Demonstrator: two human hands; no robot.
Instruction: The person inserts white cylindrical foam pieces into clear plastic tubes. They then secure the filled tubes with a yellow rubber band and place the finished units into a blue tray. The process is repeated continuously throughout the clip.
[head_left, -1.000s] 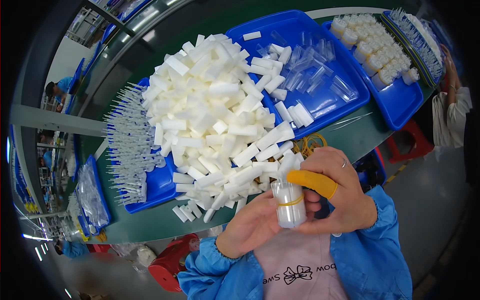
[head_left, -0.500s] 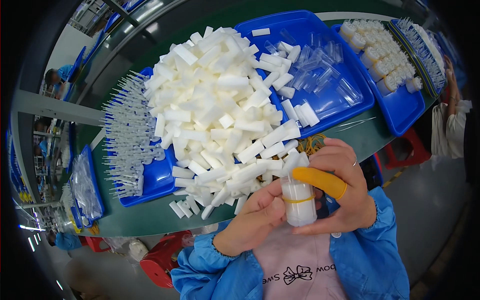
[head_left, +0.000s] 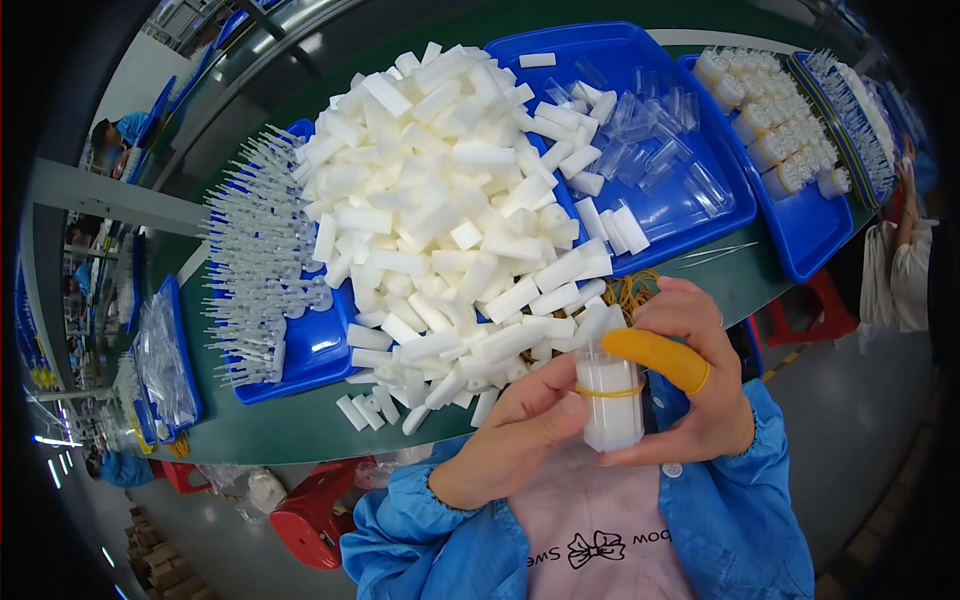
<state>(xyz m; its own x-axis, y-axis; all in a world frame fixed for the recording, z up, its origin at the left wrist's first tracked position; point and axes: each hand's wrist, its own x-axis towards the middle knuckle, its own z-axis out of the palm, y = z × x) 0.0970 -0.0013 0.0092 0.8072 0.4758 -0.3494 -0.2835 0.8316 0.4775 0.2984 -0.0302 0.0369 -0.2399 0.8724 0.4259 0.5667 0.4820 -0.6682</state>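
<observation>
Close to my chest, both hands hold a bundle of clear tubes (head_left: 610,425) with white filling inside. A yellow rubber band (head_left: 612,393) circles the bundle's middle. My left hand (head_left: 515,430) grips its left side with thumb and fingers. My right hand (head_left: 710,395) is closed round its right side, thumb near the bottom, and wears a yellow finger cot (head_left: 655,358) on the index finger, which lies across the top edge. Just beyond the hands rises a large heap of white foam pieces (head_left: 430,215). Loose rubber bands (head_left: 630,290) lie partly hidden behind my right hand.
A blue tray (head_left: 725,222) at the back holds clear tubes and foam pieces. Farther right, another blue tray (head_left: 812,245) carries banded bundles. Thin white-stemmed parts (head_left: 255,260) fill a tray at left. Tweezers (head_left: 715,255) lie on the green table (head_left: 250,430). A red stool (head_left: 305,515) stands below.
The view has shifted slightly, and the bundle with both hands appears a little farther right. Both hands keep their grip on it.
</observation>
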